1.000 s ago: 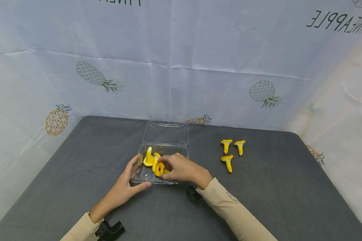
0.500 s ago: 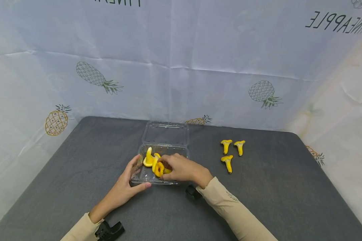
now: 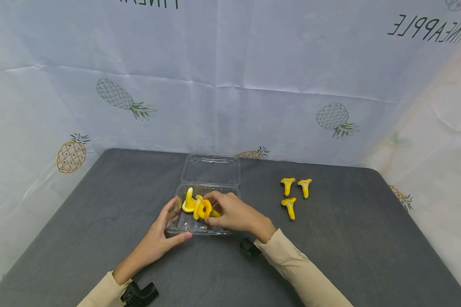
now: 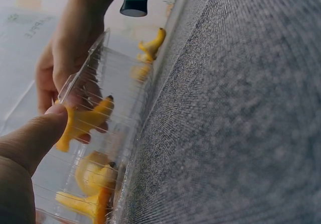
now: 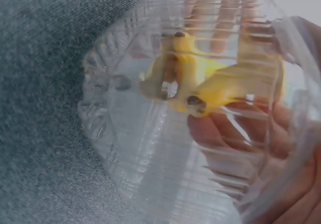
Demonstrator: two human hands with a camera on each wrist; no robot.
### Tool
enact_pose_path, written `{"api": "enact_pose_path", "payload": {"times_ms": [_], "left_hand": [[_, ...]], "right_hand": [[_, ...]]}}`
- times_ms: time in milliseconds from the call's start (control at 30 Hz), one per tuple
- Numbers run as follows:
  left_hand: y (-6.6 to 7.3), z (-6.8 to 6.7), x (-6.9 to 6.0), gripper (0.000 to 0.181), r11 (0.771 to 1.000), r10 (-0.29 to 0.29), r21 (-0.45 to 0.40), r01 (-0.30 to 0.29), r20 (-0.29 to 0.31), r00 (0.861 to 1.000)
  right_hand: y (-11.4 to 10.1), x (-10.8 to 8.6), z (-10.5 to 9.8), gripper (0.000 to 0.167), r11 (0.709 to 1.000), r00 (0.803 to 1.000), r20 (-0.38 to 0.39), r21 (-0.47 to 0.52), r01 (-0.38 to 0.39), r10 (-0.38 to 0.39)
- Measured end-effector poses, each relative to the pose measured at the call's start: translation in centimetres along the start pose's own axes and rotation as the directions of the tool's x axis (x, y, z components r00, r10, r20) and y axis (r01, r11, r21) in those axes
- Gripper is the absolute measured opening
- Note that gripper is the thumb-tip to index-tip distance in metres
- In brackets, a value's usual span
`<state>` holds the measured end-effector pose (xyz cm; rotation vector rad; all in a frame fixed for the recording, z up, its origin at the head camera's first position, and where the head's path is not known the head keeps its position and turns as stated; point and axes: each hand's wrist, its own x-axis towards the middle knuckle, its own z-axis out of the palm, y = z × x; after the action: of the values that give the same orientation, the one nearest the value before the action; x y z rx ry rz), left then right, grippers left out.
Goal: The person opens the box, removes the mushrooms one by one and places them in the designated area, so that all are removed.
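A clear plastic clamshell container (image 3: 184,226) stands on the table with its lid (image 3: 211,169) laid open toward the back. At its left front corner my left hand (image 3: 158,238) holds it, thumb on the front rim and fingers along the left wall. Inside, my right hand (image 3: 236,215) pinches a yellow chanterelle mushroom (image 3: 205,209) by its stem, cap facing left. Left of it in the container lie a chanterelle with its stem pointing up (image 3: 189,204) and another chanterelle (image 3: 197,207). In the left wrist view the held mushroom (image 4: 85,121) shows through the clear wall.
Three more chanterelles lie on the grey table (image 3: 349,238) to the right: one back left (image 3: 287,186), one back right (image 3: 305,188) and one in front (image 3: 289,208). A pineapple-print cloth (image 3: 230,119) hangs behind the table's far edge.
My right hand has shifted slightly back and right inside the container, and the pinched mushroom has moved with it. The left hand and container have stayed put.
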<state>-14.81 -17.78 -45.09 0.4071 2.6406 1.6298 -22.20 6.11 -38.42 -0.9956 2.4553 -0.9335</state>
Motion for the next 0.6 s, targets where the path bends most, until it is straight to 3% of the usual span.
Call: {"api": "enact_pose_path", "payload": {"times_ms": [300, 600], "left_hand": [[0.3, 0.1, 0.0, 0.096, 1.000, 0.011, 0.018, -0.011, -0.004, 1.000], [0.4, 0.0, -0.1, 0.097, 1.000, 0.013, 0.014, -0.013, -0.007, 1.000]], "right_hand": [[-0.1, -1.1, -0.3, 0.053, 0.989, 0.994, -0.108, 0.147, 0.002, 0.014], [-0.3, -2.5, -0.9, 0.054, 0.976, 0.977, -0.209, 0.218, 0.007, 0.040]]}}
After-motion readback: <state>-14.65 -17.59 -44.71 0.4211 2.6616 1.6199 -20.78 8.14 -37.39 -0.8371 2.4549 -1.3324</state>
